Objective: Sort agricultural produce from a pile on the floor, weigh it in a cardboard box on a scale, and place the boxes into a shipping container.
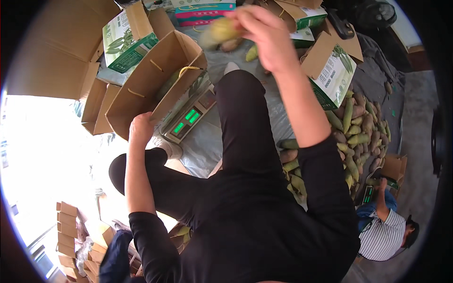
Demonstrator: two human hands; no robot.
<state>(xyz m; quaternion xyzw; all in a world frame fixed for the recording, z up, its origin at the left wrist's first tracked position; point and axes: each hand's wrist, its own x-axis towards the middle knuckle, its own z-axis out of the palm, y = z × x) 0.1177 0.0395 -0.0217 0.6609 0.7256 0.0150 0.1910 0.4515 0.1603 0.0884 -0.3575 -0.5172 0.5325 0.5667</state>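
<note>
My left hand (141, 126) is closed on the near edge of an open cardboard box (126, 104), which has yellow cord handles. The box stands tilted on a digital scale (196, 107) with green lit displays. Something green shows inside the box, mostly hidden by its wall. Beyond the box's far right side, my right hand (269, 37) is raised, its fingers closed round a green radish (222, 30). Both the radish and the fingers are blurred by motion. Another green radish (252, 53) lies below that hand on the plastic sheet.
A large pile of green radishes (358, 137) lies to my right. Printed boxes (334, 78) stand at the right and the far left (127, 40). A co-worker in a striped shirt (384, 236) sits at the lower right beside another scale (367, 194). Folded cardboard (67, 226) stands lower left.
</note>
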